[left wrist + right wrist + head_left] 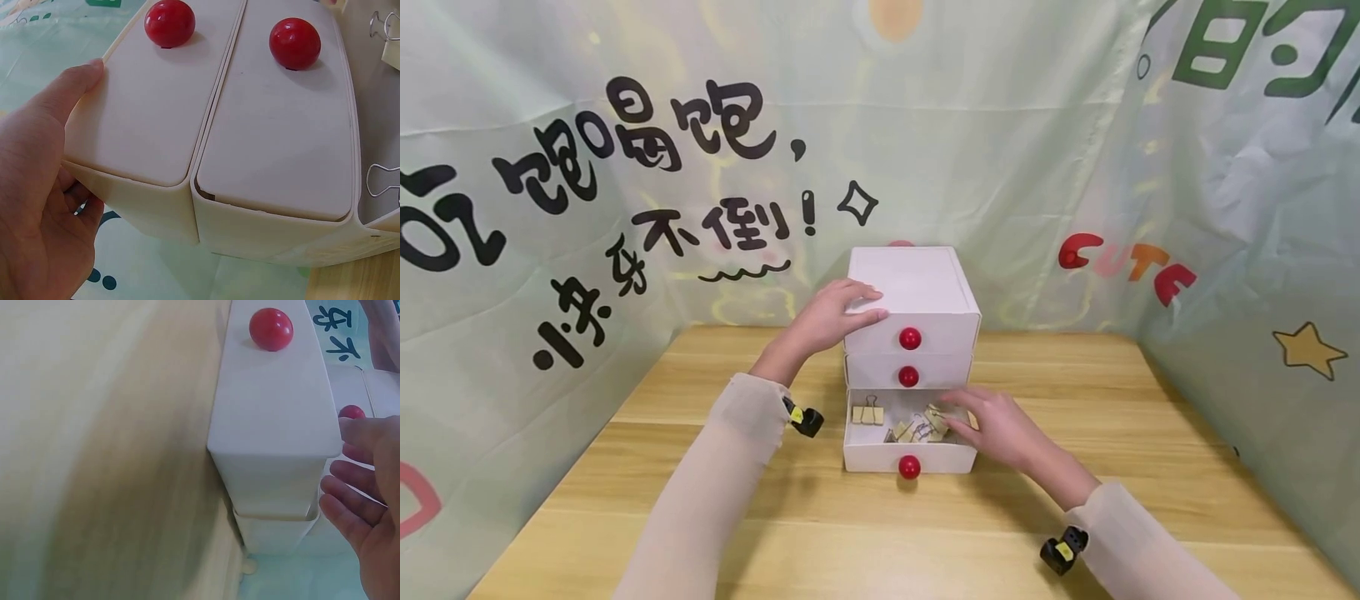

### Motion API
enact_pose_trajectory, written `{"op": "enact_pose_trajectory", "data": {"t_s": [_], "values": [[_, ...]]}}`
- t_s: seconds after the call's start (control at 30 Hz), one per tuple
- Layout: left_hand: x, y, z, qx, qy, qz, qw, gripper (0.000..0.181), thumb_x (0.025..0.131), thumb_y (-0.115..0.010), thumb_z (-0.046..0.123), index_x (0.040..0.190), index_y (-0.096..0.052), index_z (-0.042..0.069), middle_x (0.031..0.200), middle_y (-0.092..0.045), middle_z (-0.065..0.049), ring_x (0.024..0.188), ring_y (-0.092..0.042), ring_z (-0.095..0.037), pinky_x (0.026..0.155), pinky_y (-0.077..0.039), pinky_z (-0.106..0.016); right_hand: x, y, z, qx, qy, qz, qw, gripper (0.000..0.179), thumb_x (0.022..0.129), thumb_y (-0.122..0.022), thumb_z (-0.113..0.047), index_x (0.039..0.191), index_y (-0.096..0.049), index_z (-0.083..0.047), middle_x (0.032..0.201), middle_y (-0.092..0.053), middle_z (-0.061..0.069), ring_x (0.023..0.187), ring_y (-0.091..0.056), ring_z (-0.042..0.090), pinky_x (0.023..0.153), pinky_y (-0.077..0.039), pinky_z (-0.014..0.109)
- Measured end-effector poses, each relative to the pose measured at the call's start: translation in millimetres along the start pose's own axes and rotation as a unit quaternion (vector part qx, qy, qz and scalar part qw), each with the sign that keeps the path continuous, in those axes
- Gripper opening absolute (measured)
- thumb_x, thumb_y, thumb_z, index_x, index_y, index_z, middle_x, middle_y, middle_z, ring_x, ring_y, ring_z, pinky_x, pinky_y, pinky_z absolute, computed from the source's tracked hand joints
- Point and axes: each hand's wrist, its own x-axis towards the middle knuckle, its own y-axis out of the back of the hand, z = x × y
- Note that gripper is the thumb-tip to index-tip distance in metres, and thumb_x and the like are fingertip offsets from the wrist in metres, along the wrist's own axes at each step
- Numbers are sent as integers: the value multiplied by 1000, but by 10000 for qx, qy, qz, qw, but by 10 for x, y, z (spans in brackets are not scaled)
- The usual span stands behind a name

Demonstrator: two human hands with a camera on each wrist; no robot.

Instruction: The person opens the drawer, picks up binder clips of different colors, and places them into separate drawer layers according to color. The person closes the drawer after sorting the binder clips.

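A white drawer unit (910,283) with red knobs stands on the wooden table, its bottom drawer (872,458) pulled out. Inside lie several pale yellow binder clips (868,415) with wire handles, one apart at the back left, the others bunched toward the right. My left hand (831,317) grips the unit's top left edge; the left wrist view shows the thumb (78,84) along the edge and some fingers curled by the side. Over the drawer's right side reaches my right hand (1000,425), fingertips beside the bunched clips. Its fingers (350,515) are loosely bent around nothing visible.
Two closed drawers, with an upper knob (910,338) and a middle knob (908,377), sit above the pulled-out one. Printed cloth (1000,167) hangs behind and beside the table (715,467). Each wrist wears a small black camera (1063,550).
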Motion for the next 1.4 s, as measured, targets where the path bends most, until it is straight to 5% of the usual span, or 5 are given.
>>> {"op": "enact_pose_trajectory", "data": {"t_s": [0.4,0.63,0.9,1.07,1.4], "values": [[8,-4,13,-34,51,-37,10000,52,92,-61,52,131,-62,17,139,-53,-4,133,-40,-24,111,-31,-47,-206,82,-114,368,-223,-109,9990,27,91,-71,-22,114,-71,-8,105,-72,3,91,-68,16,77,-57,36],[7,4,2,0,41,5,10000,51,92,-61,51,131,-63,17,139,-53,-4,133,-40,-23,111,-31,-46,-283,137,-226,637,-452,-222,9967,15,95,-67,-26,101,-74,-15,88,-68,-11,77,-61,1,67,-56,28],[10,-11,0,34,62,-26,10000,51,92,-62,52,131,-63,18,139,-53,-4,134,-39,-24,111,-31,-47,-388,133,-296,337,-667,339,9966,9,91,-71,-25,96,-74,-18,95,-68,-13,86,-64,9,76,-55,33],[6,-4,5,20,65,-19,10000,51,92,-61,52,131,-63,18,140,-52,-4,134,-39,-24,111,-31,-48,-448,151,-327,416,-471,485,9968,7,90,-72,-23,95,-74,-19,93,-67,-15,83,-64,7,69,-55,29],[0,-2,14,36,90,-62,9999,53,92,-60,54,132,-62,18,141,-52,-4,135,-38,-24,111,-30,-48,-520,124,-432,1333,-817,-344,9871,16,94,-67,-26,97,-74,-12,85,-67,-15,74,-60,-1,66,-55,22]]}}
